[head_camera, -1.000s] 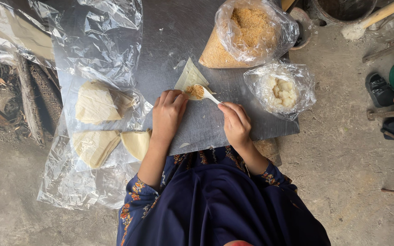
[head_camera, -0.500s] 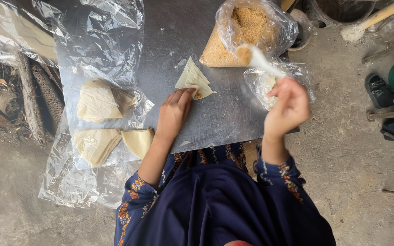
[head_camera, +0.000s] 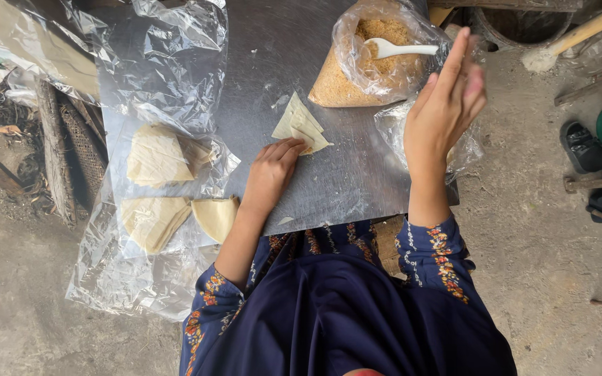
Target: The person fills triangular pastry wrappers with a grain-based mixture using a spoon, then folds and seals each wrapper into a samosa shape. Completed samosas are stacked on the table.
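A rough grey concrete floor (head_camera: 552, 278) surrounds a low desk of dull grey sheet metal (head_camera: 343, 174). Crumpled clear plastic sheeting (head_camera: 168, 83) covers the desk's left side and spills over its left and near edges onto the floor. On that sheeting, near the left edge, lie a stack of pale folded pastry sheets (head_camera: 156, 154) and, closer to the near edge, a second stack of the same pale sheets (head_camera: 155, 219) with one rounded piece beside it. At the far right corner stands a clear plastic bag of golden-brown crumbly filling (head_camera: 364, 76), and a white plastic spoon (head_camera: 402, 49) rests in its open mouth. A smaller clear bag (head_camera: 395, 129) lies just right of the desk's middle, partly hidden by the raised arm.

The left hand (head_camera: 273, 170) lies low on the desk near its middle, fingers curled and pressing the near corner of a pale triangular folded pastry pocket (head_camera: 299, 125), which lies flat on the bare metal. The right hand (head_camera: 447, 104) is lifted above the right edge, empty, fingers spread wide and pointing up, slightly blurred.
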Available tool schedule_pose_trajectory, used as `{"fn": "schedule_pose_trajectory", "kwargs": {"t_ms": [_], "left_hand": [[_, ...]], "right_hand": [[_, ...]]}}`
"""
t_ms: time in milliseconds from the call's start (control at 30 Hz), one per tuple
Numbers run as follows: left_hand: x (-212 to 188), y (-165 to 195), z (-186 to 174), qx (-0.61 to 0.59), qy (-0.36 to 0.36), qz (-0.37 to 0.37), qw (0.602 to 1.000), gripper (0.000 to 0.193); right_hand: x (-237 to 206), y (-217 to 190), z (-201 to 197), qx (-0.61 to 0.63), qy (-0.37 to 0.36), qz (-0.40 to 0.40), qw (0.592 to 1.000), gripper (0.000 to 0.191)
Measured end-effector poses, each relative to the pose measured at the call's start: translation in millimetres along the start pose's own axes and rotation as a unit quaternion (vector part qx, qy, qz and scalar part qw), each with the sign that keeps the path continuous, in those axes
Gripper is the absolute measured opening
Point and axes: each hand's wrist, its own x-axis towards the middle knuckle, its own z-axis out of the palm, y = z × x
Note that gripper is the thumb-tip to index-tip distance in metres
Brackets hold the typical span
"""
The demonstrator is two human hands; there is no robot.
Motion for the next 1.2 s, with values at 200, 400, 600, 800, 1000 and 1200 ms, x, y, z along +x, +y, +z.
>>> {"fn": "schedule_pose_trajectory", "kwargs": {"t_ms": [200, 400, 600, 800, 1000, 1200], "left_hand": [[2, -2, 1, -0.009, 0.003, -0.001, 1.000, 0.027], [0, -3, 2, 0.002, -0.012, -0.003, 1.000, 0.025], [1, -4, 3, 0.009, -0.005, 0.001, 1.000, 0.024], [-1, -6, 5, 0.009, -0.005, -0.002, 1.000, 0.023], [0, -8, 8, 0.024, 0.005, 0.008, 1.000, 0.021], [1, -8, 9, 0.066, 0.006, 0.021, 0.998, 0.021]], "right_hand": [[-57, -27, -13, 0.192, -0.081, 0.020, 0.978, 0.012], [-96, -54, 29, 0.118, -0.234, -0.121, 0.958, 0.031], [-95, -54, 38, 0.192, -0.289, -0.120, 0.930, 0.012], [-89, -58, 43, 0.294, -0.291, -0.134, 0.900, 0.019], [-82, -57, 47, 0.384, -0.299, -0.123, 0.865, 0.032], [-83, -55, 49, 0.339, -0.301, -0.178, 0.873, 0.029]]}}
